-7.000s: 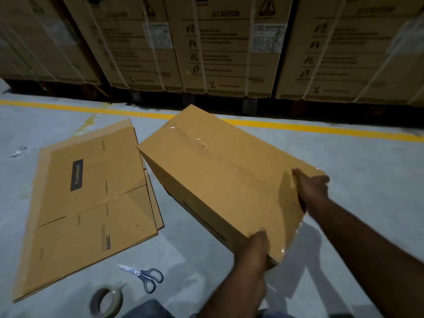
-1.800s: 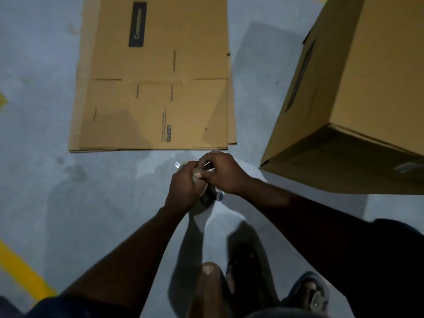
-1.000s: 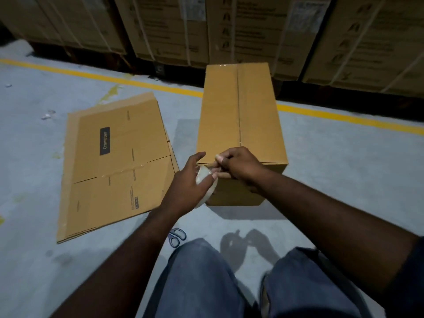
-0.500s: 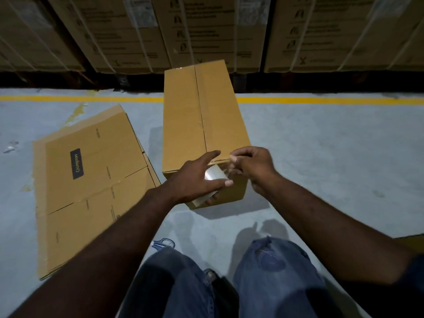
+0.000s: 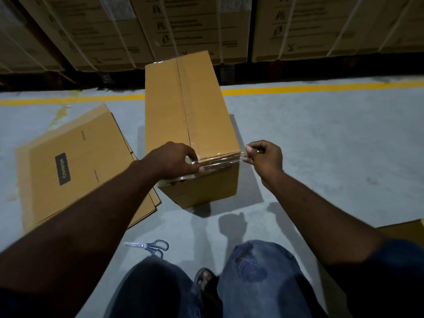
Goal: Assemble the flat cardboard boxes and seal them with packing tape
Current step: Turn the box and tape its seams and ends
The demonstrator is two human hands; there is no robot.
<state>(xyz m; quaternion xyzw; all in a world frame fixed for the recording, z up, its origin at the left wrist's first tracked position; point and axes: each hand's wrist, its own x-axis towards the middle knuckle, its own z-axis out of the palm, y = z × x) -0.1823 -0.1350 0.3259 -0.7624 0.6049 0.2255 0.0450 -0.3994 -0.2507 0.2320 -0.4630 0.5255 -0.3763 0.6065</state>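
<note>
Matt brown cardboard box (image 5: 202,106), a glossy clear tape strip (image 5: 220,160) across its near edge; dull grey concrete floor (image 5: 321,145); shiny metal-bladed scissors (image 5: 149,246).

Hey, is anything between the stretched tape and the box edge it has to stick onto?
Nothing visible. The tape strip runs from the tape roll in the left hand to the right hand along the near top edge of the box; the scissors lie on the floor, clear.

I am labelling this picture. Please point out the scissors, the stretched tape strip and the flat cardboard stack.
scissors (image 5: 148,246), head view, at the pivot.
tape strip (image 5: 221,161), head view, mid-span.
flat cardboard stack (image 5: 91,161), head view, top sheet's face.
</note>
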